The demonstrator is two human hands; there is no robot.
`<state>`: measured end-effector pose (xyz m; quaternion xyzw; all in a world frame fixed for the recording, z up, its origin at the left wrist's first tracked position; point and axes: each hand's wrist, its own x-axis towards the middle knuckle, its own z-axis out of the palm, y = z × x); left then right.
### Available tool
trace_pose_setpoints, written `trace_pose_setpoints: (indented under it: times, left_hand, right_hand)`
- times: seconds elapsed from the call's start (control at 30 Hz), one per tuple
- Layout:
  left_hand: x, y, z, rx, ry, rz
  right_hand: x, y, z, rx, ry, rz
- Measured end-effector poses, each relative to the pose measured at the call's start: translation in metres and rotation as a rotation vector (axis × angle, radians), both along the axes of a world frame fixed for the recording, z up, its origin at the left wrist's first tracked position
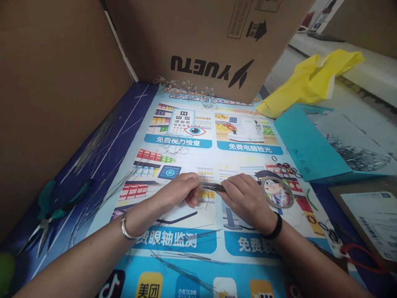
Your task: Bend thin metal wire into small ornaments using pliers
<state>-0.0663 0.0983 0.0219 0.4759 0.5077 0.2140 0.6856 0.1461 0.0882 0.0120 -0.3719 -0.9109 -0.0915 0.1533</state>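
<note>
My left hand (182,188) is closed in a pinch on a thin wire (207,203), which curls down just right of the fingertips. My right hand (246,198) wraps round a pair of dark pliers (214,187); their jaws point left and meet the wire by my left fingertips. The palm hides the handles. Loose straight wires (186,269) lie on the printed sheet (217,165) below my hands. Just beyond my right hand lies a clear roll of tape (292,194).
Teal-handled pliers (46,215) and a wire bundle (96,142) lie left. Cardboard (149,37) stands behind beaded wire pieces (186,86). At right are black rings (285,167), a blue folder (305,140) with wire clippings, yellow plastic (297,82) and a red-handled tool (362,248).
</note>
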Motion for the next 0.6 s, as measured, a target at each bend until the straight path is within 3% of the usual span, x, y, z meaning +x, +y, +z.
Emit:
trace_pose_setpoints:
  times: [0.6]
  left_hand:
    - [0.0001, 0.0004, -0.0017, 0.002, 0.009, -0.016]
  right_hand:
    - [0.0017, -0.001, 0.0038, 0.148, -0.127, 0.001]
